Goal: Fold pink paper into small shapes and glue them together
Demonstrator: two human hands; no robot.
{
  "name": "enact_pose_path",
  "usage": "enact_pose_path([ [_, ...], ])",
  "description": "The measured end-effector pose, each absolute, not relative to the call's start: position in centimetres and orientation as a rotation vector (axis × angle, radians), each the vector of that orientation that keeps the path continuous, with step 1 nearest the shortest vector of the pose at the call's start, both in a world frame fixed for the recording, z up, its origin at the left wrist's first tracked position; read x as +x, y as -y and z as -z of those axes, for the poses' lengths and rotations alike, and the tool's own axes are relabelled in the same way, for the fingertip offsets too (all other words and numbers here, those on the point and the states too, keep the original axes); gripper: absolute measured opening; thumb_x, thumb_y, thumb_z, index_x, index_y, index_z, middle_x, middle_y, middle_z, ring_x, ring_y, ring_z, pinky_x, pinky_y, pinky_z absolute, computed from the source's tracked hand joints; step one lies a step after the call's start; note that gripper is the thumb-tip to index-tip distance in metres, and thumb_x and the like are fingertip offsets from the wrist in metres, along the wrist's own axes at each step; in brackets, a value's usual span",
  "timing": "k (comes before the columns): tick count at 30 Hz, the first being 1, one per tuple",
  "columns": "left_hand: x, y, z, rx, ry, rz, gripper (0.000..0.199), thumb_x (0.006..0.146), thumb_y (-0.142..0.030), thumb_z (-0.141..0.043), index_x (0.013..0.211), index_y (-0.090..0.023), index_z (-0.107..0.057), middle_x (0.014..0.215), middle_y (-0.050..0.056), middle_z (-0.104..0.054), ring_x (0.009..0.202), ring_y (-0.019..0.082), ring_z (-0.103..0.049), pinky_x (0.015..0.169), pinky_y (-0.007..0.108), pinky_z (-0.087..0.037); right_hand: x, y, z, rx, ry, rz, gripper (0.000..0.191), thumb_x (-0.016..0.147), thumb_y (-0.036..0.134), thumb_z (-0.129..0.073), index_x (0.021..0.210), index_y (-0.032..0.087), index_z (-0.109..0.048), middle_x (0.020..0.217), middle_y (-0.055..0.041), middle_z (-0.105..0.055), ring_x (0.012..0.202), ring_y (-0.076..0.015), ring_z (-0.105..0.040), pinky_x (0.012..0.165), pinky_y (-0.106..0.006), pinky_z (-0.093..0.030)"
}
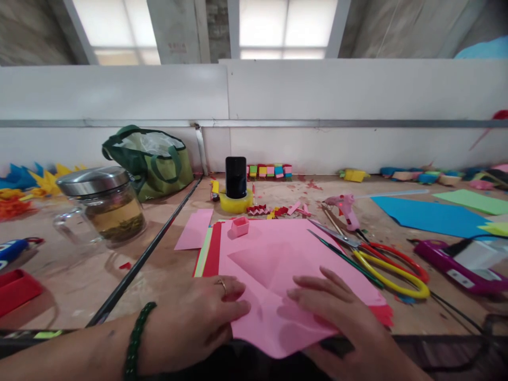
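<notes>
Resting on the pink paper (273, 309), my right hand (337, 309) is loose, with its fingers spread. My left hand (198, 315) has bent fingers at the paper's left side, and I can't tell if it is pinching. The paper lies between my two hands, and its near edge droops off the worktop (166, 264). A little pink box (240, 227) (it's tiny!) sits ahead of my left hand. Big scissors (353, 242) with red and yellow handles lie past my right hand.
</notes>
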State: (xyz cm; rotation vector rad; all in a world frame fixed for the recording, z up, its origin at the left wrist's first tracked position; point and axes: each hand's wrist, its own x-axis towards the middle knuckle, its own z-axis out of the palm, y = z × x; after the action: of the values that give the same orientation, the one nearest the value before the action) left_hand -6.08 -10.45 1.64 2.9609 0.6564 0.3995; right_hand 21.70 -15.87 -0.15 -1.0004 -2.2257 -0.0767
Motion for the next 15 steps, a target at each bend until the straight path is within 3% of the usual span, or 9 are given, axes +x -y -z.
enact_pose_path([
  [2,-6.2,10.2,-2.0,2.798,-0.721,-0.417,0.021,0.085,-0.013,-0.05,0.093,-0.022,-0.067,0.102,0.005,-0.068,0.087,0.015,-0.064,0.075,0.022,-0.049,22.4,14.7,0.1,-1.06,2.275,-0.097,0.04,0.074,0.018,-0.069,0.113,0.022,-0.063,0.105,-0.0077,-0.073,0.105,-0.0238,-0.066,0.102,-0.044,-0.046],
  [6,-6.5,8.9,-2.0,2.389,-0.979,-0.365,0.033,0.09,-0.027,-0.049,0.061,-0.016,-0.062,0.082,0.002,-0.067,0.065,0.01,-0.059,0.061,0.019,-0.045,22.8,13.0,-0.6,-1.126,2.218,-0.621,0.012,0.085,0.024,-0.062,0.095,0.021,-0.068,0.1,-0.0062,-0.071,0.094,-0.0194,-0.066,0.086,-0.032,-0.053],
  [8,-6.6,8.1,-1.5,2.231,-1.086,-0.391,0.039,0.088,-0.037,-0.051,0.057,-0.015,-0.059,0.076,0.001,-0.065,0.06,0.009,-0.056,0.055,0.018,-0.041,22.5,12.8,-1.0,-1.2,2.156,-0.779,0.014,0.089,0.029,-0.057,0.091,0.021,-0.068,0.094,-0.0044,-0.07,0.087,-0.0177,-0.064,0.078,-0.029,-0.053],
  [11,-6.4,7.1,-0.7,2.033,-1.173,-0.462,0.033,0.082,-0.041,-0.057,0.063,-0.015,-0.061,0.069,0.002,-0.064,0.058,0.011,-0.056,0.051,0.019,-0.041,21.8,12.8,-1.8,-1.358,2.064,-0.887,0.023,0.091,0.034,-0.052,0.08,0.019,-0.065,0.081,-0.0015,-0.066,0.075,-0.0153,-0.06,0.067,-0.026,-0.05],
  [13,-6.0,6.7,-0.4,1.874,-1.201,-0.417,0.03,0.08,-0.041,-0.058,0.067,-0.015,-0.059,0.06,0.001,-0.061,0.049,0.011,-0.053,0.044,0.019,-0.039,21.5,12.5,-2.3,-1.471,2.003,-0.889,0.023,0.088,0.039,-0.056,0.092,0.018,-0.064,0.077,-0.0008,-0.064,0.07,-0.015,-0.058,0.062,-0.025,-0.048],
  [15,-5.6,6.3,-0.4,1.728,-1.215,-0.332,0.026,0.077,-0.04,-0.056,0.068,-0.016,-0.054,0.054,-0.001,-0.057,0.041,0.011,-0.051,0.037,0.019,-0.035,21.4,12.0,-2.7,-1.578,1.955,-0.87,0.041,0.085,0.045,-0.059,0.116,0.017,-0.057,0.072,0.0012,-0.061,0.064,-0.0145,-0.056,0.056,-0.025,-0.045],
])
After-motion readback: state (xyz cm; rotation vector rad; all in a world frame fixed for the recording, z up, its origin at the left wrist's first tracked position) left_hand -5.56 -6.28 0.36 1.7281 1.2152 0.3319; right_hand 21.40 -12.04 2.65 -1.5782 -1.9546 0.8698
